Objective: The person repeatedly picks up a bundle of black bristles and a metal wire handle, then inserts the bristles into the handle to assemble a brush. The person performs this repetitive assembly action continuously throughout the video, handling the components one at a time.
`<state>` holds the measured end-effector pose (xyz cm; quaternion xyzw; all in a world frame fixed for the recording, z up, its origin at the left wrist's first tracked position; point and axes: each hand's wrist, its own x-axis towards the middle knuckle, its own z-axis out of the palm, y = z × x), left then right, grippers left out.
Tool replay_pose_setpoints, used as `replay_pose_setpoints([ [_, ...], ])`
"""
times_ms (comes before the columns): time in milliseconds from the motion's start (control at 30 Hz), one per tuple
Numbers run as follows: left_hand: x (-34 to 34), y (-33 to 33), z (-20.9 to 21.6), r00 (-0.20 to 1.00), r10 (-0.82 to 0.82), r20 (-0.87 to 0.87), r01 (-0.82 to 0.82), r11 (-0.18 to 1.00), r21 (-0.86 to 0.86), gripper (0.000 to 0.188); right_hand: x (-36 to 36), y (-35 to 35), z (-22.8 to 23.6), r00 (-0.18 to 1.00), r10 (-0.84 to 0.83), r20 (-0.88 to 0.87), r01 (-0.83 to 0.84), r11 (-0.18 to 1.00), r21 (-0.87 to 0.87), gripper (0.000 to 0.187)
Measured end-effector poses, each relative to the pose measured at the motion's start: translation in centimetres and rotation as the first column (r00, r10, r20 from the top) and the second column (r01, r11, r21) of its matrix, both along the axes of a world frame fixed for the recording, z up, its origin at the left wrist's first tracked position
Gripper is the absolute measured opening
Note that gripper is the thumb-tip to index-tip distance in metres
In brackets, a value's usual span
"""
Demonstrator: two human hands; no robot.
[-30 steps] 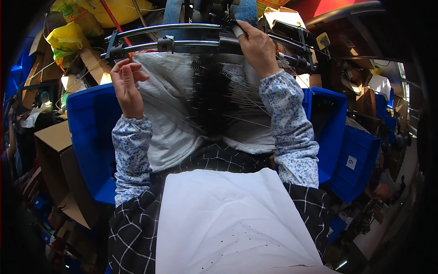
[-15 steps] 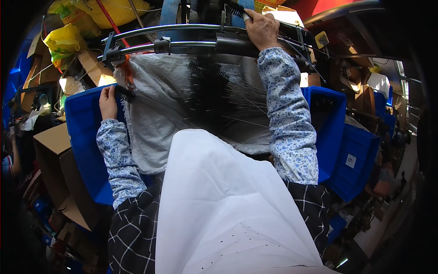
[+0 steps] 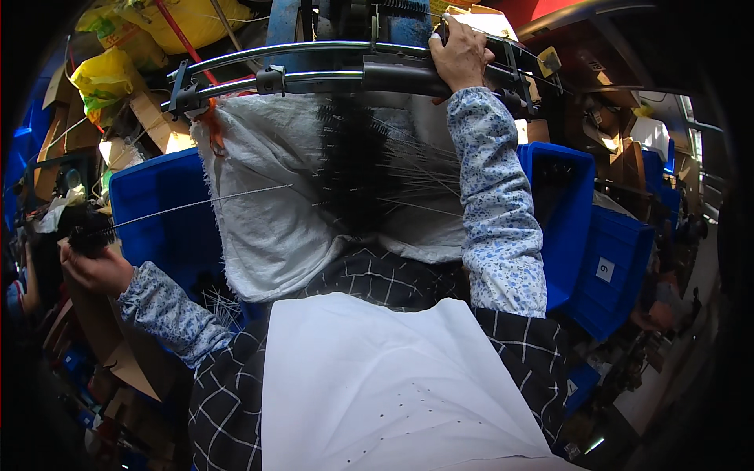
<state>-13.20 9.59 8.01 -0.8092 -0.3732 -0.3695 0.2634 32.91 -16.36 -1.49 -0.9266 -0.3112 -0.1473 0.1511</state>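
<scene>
My left hand (image 3: 98,271) is out at the far left, closed around the black bristle end of a long wire brush. The brush's thin metal stem (image 3: 200,202) reaches right, over a blue bin and a white woven sack (image 3: 259,212). My right hand (image 3: 462,59) is curled at the right end of the machine's rails (image 3: 322,76), its fingers closed about a dark part that they mostly hide. Many black wire brushes (image 3: 353,169) lie heaped on the sack over my lap, stems pointing right. Another black brush (image 3: 402,8) lies at the machine's top edge.
A blue bin (image 3: 157,188) at my left has thin wire stems near its bottom. Blue bins (image 3: 561,169) stand at my right. An open cardboard box (image 3: 126,353) is at lower left. Yellow bags (image 3: 102,78) and a red pole (image 3: 181,31) are at far left.
My left hand has swung outward and down to the left with a brush, its stem now in view. My right hand has shifted slightly right and down. My lap has come into view below the sack.
</scene>
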Motion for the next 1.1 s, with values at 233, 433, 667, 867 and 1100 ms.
replay_pose_setpoints([
  [233,1.0,-0.6,1.7,0.994,0.068,0.081,-0.076,0.993,0.094,0.034,-1.3,2.2,0.1,0.998,0.042,-0.045,-0.037,0.993,0.116,0.040],
  [433,0.2,0.1,1.3,0.973,0.035,0.228,-0.036,0.999,0.002,0.029,-2.4,3.5,0.6,0.999,0.038,-0.037,-0.033,0.991,0.133,0.038],
  [667,0.2,0.0,1.7,0.984,0.017,0.176,-0.026,0.998,0.054,0.030,-5.4,6.6,3.1,0.992,-0.029,-0.121,0.037,0.997,0.065,0.031],
  [867,4.6,-2.9,2.5,0.991,0.013,0.133,-0.015,1.000,0.015,0.032,-5.5,8.2,1.5,0.999,-0.033,-0.004,0.033,0.999,0.034,0.032],
  [1100,3.6,-1.6,1.8,0.992,-0.027,0.123,0.019,0.998,0.066,0.029,-2.4,3.1,1.0,0.997,0.065,0.038,-0.069,0.993,0.093,0.033],
])
